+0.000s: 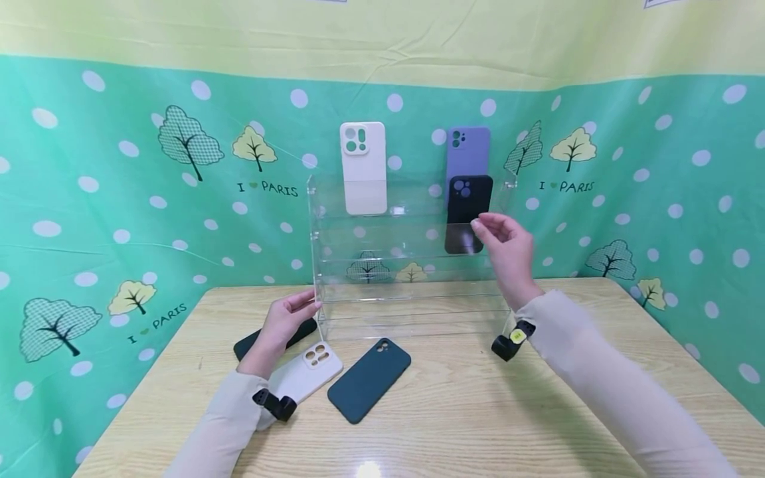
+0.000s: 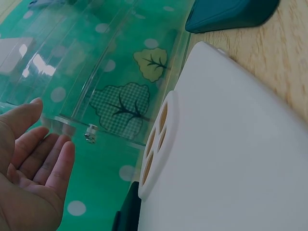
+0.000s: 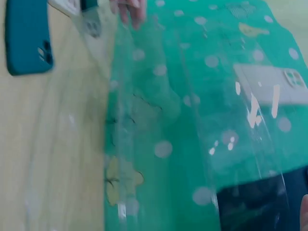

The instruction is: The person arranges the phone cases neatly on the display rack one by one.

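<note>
A black phone case [image 1: 469, 199] stands in a tier of the clear acrylic display stand [image 1: 412, 309], in front of a purple phone case [image 1: 468, 149]. My right hand [image 1: 510, 249] is at the black case's right side, its loosely bent thumb and forefinger tips in front of the case. Whether they touch it is unclear. Beside the stand's left panel, my left hand [image 1: 283, 325] has relaxed fingers; in the left wrist view, fingers [image 2: 57, 168] lie near the panel's edge. A white phone case [image 1: 364, 166] stands on the stand's upper left.
On the table [image 1: 466, 411] lie a dark teal phone case [image 1: 369, 380] and a white phone case [image 1: 305, 375], partly under my left wrist. Another dark case [image 1: 301, 333] lies behind my left hand. A green dotted cloth [image 1: 251, 219] hangs behind the stand.
</note>
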`<state>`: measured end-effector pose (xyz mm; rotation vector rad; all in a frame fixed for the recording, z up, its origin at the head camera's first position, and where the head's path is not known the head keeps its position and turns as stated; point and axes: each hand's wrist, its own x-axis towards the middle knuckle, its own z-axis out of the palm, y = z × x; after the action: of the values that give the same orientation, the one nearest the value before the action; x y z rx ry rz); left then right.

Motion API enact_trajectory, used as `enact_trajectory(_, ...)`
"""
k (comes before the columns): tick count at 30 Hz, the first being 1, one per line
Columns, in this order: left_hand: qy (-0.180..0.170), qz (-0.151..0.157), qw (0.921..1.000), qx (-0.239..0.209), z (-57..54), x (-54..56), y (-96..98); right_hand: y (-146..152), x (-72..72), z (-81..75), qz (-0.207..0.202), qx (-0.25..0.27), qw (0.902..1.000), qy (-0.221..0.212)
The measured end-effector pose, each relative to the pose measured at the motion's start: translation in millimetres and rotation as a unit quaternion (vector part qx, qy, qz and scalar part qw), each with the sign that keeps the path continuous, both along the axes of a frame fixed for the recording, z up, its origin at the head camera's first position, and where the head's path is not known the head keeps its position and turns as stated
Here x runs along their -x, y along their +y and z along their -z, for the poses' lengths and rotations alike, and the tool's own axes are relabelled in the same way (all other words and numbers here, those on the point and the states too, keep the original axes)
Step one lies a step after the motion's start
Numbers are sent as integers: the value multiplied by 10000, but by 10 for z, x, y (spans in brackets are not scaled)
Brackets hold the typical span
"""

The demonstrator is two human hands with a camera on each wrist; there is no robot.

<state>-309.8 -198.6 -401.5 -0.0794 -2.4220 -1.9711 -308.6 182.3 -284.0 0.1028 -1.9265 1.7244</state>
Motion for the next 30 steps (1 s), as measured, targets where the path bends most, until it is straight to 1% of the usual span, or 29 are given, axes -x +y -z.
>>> enact_trajectory(3, -12, -43, 10000, 12, -1, -1, 4, -18, -70, 88, -160, -122, 9997, -102)
enact_trajectory(5, -35, -95, 9999, 2, -5, -2, 12, 7, -119, 150, -186, -186, 9995, -161)
enact_trajectory(8, -26, -174, 9998, -8, -21, -5, 27, 91, -188, 259, -162, -139, 9995, -215)
enact_trajectory(11, 60, -280, 9996, -37, -61, -18, 46, 207, -254, 387, -45, -84, 9995, -302)
enact_trajectory(13, 179, -336, 9992, -81, -104, -33, 51, 288, -290, 478, 42, -29, 9993, -359)
enact_trajectory(16, 400, -448, 9980, -190, -204, -78, 57, 397, -325, 609, 185, 91, 9986, -484)
enact_trajectory(21, 784, -663, 9937, -457, -396, -190, 99, 544, -346, 802, 430, 251, 9959, -762)
enact_trajectory(24, 1008, -818, 9896, -614, -485, -264, 160, 595, -339, 894, 529, 289, 9944, -866)
enact_trajectory(27, 1306, -931, 9840, -780, -534, -337, 252, 629, -323, 968, 622, 352, 9937, -857)
enact_trajectory(29, 1455, -912, 9812, -877, -547, -392, 306, 634, -300, 1012, 650, 495, 9933, -811)
enact_trajectory(30, 1482, -848, 9811, -908, -548, -419, 334, 638, -289, 1033, 658, 561, 9932, -779)
